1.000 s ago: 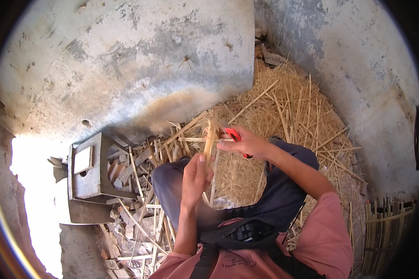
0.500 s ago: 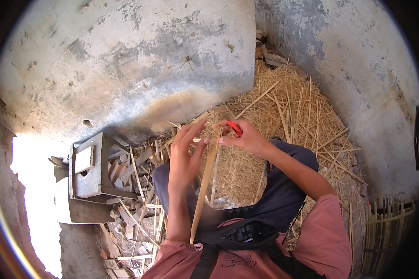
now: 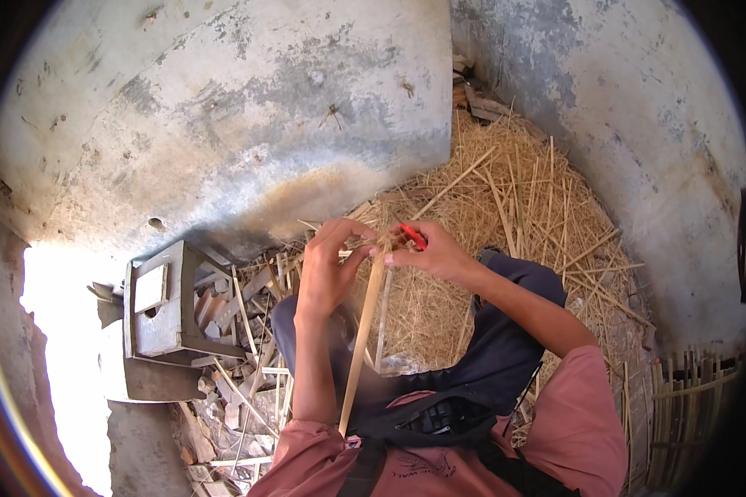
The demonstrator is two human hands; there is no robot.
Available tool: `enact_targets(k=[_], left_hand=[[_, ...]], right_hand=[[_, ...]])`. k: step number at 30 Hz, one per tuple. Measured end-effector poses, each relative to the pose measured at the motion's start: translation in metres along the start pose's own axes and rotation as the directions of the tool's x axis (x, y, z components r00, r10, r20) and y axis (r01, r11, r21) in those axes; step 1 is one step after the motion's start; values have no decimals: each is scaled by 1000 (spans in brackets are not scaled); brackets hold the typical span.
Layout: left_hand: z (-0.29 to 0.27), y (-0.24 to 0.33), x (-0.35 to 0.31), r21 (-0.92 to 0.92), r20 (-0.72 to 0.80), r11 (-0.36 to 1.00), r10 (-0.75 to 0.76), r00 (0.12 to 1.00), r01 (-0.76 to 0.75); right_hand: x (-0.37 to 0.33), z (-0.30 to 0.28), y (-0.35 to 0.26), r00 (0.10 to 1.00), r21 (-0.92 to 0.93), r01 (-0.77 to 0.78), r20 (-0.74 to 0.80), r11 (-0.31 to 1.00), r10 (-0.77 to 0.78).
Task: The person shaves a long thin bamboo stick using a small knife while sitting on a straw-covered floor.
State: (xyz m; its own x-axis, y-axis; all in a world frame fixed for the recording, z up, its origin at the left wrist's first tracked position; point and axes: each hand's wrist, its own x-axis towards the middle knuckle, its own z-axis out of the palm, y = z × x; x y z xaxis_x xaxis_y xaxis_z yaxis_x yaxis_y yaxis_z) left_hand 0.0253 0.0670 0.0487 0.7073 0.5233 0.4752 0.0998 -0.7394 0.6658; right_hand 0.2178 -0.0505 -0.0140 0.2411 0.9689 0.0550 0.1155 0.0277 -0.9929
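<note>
Right hand (image 3: 439, 255) gripping slim red tool (image 3: 413, 237), thumb by upper end of long, flat, pale-tan strip (image 3: 359, 352). Strip slants down to pink shirt (image 3: 302, 455). Left hand (image 3: 325, 263) curled at strip's top; pinching or not, cannot tell. Grey box (image 3: 162, 330) at straw-littered floor's (image 3: 431, 323) left edge.

- Salmon-pink shirt (image 3: 572, 414): its front carries a small dark print (image 3: 427, 465), a thin line drawing with a slanting row of capital letters.
- The print shows between the two black straps (image 3: 363, 470), next to the black pouch (image 3: 389, 421); its letters are only partly legible.
- Pale patch (image 3: 353, 442) beside the person's left strap: any marks too small to read.
</note>
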Motion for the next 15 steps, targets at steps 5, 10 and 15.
enact_targets(k=[5, 10, 15], left_hand=[[-3, -9, -1, -60, 30, 998, -12, 999, 13], [-2, -6, -5, -217, 88, 966, -121, 989, 138], [1, -15, -9, -395, 214, 884, -177, 961, 251]], right_hand=[[3, -2, 2, 998, 36, -17, 57, 999, 15], [0, -13, -8, 962, 405, -205, 251, 891, 107], [0, -10, -11, 970, 323, -204, 193, 924, 147]])
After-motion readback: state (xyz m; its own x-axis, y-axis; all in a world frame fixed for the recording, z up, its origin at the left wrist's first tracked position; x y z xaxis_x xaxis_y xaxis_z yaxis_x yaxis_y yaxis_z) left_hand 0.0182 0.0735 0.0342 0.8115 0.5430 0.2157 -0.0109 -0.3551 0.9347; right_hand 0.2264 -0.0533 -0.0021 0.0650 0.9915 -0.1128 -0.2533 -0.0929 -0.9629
